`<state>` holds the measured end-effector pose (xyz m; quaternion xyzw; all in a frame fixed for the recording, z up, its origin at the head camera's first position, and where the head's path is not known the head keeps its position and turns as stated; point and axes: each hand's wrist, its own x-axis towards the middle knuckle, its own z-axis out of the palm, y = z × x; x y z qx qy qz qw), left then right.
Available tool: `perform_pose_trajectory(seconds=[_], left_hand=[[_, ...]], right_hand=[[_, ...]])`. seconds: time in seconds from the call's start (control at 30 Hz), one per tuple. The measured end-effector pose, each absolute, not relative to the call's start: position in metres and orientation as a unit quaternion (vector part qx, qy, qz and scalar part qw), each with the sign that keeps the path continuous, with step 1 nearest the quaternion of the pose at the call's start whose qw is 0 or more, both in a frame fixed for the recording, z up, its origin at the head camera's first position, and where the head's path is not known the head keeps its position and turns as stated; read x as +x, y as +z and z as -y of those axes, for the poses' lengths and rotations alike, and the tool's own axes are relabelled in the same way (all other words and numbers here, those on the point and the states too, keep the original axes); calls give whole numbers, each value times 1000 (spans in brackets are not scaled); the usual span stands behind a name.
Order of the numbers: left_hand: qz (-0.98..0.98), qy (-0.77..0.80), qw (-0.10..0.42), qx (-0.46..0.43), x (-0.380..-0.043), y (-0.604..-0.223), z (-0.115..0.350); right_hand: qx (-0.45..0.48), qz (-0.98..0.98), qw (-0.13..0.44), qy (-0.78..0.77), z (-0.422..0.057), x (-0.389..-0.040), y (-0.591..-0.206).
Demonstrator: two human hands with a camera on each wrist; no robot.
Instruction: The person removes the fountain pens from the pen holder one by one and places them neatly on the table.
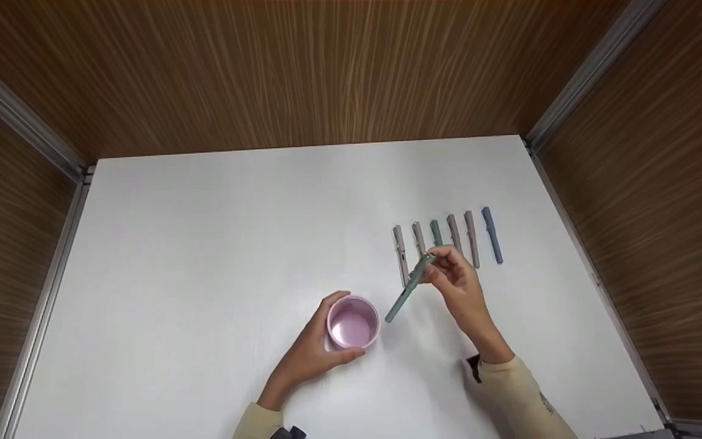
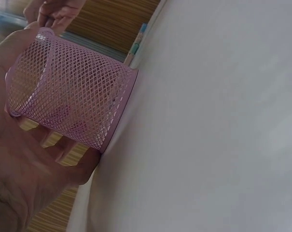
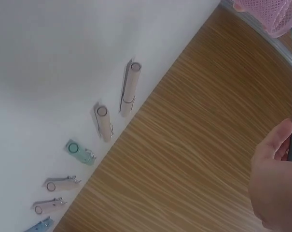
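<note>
In the head view my left hand [image 1: 313, 349] holds a pink mesh pen cup [image 1: 353, 349] upright on the table, thumb on the near side and fingers round the far side. The left wrist view shows the cup's mesh wall [image 2: 83, 82] and its base at the tabletop. My right hand [image 1: 457, 289] pinches a green capped pen [image 1: 409, 294] near its upper end, between thumb and fingers. The pen slants down to the left, its lower end just right of the cup's rim. The cup's inside looks bare from above.
Beyond my right hand several capped pens lie in a row: a light one [image 1: 400, 253] at the left, a green one [image 1: 436, 230] partly hidden by the hand, and a blue one [image 1: 492, 236] at the right end. Wood-grain panels [image 1: 302, 73] wall the white table [image 1: 192, 244].
</note>
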<state>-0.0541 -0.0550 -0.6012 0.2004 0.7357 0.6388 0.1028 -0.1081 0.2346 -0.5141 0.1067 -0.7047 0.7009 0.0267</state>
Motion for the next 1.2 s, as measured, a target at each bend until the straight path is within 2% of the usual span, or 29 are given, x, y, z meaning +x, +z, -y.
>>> perform_pose_trajectory(seconds=[0.67,1.2], left_hand=[[-739,633,112,200,-55,-604,54],[-741,635,113,189,-54,-604,54]], right_hand=[[26,729,45,682,-281,-148,-522],[-46,801,39,596,-349,-189,-535]])
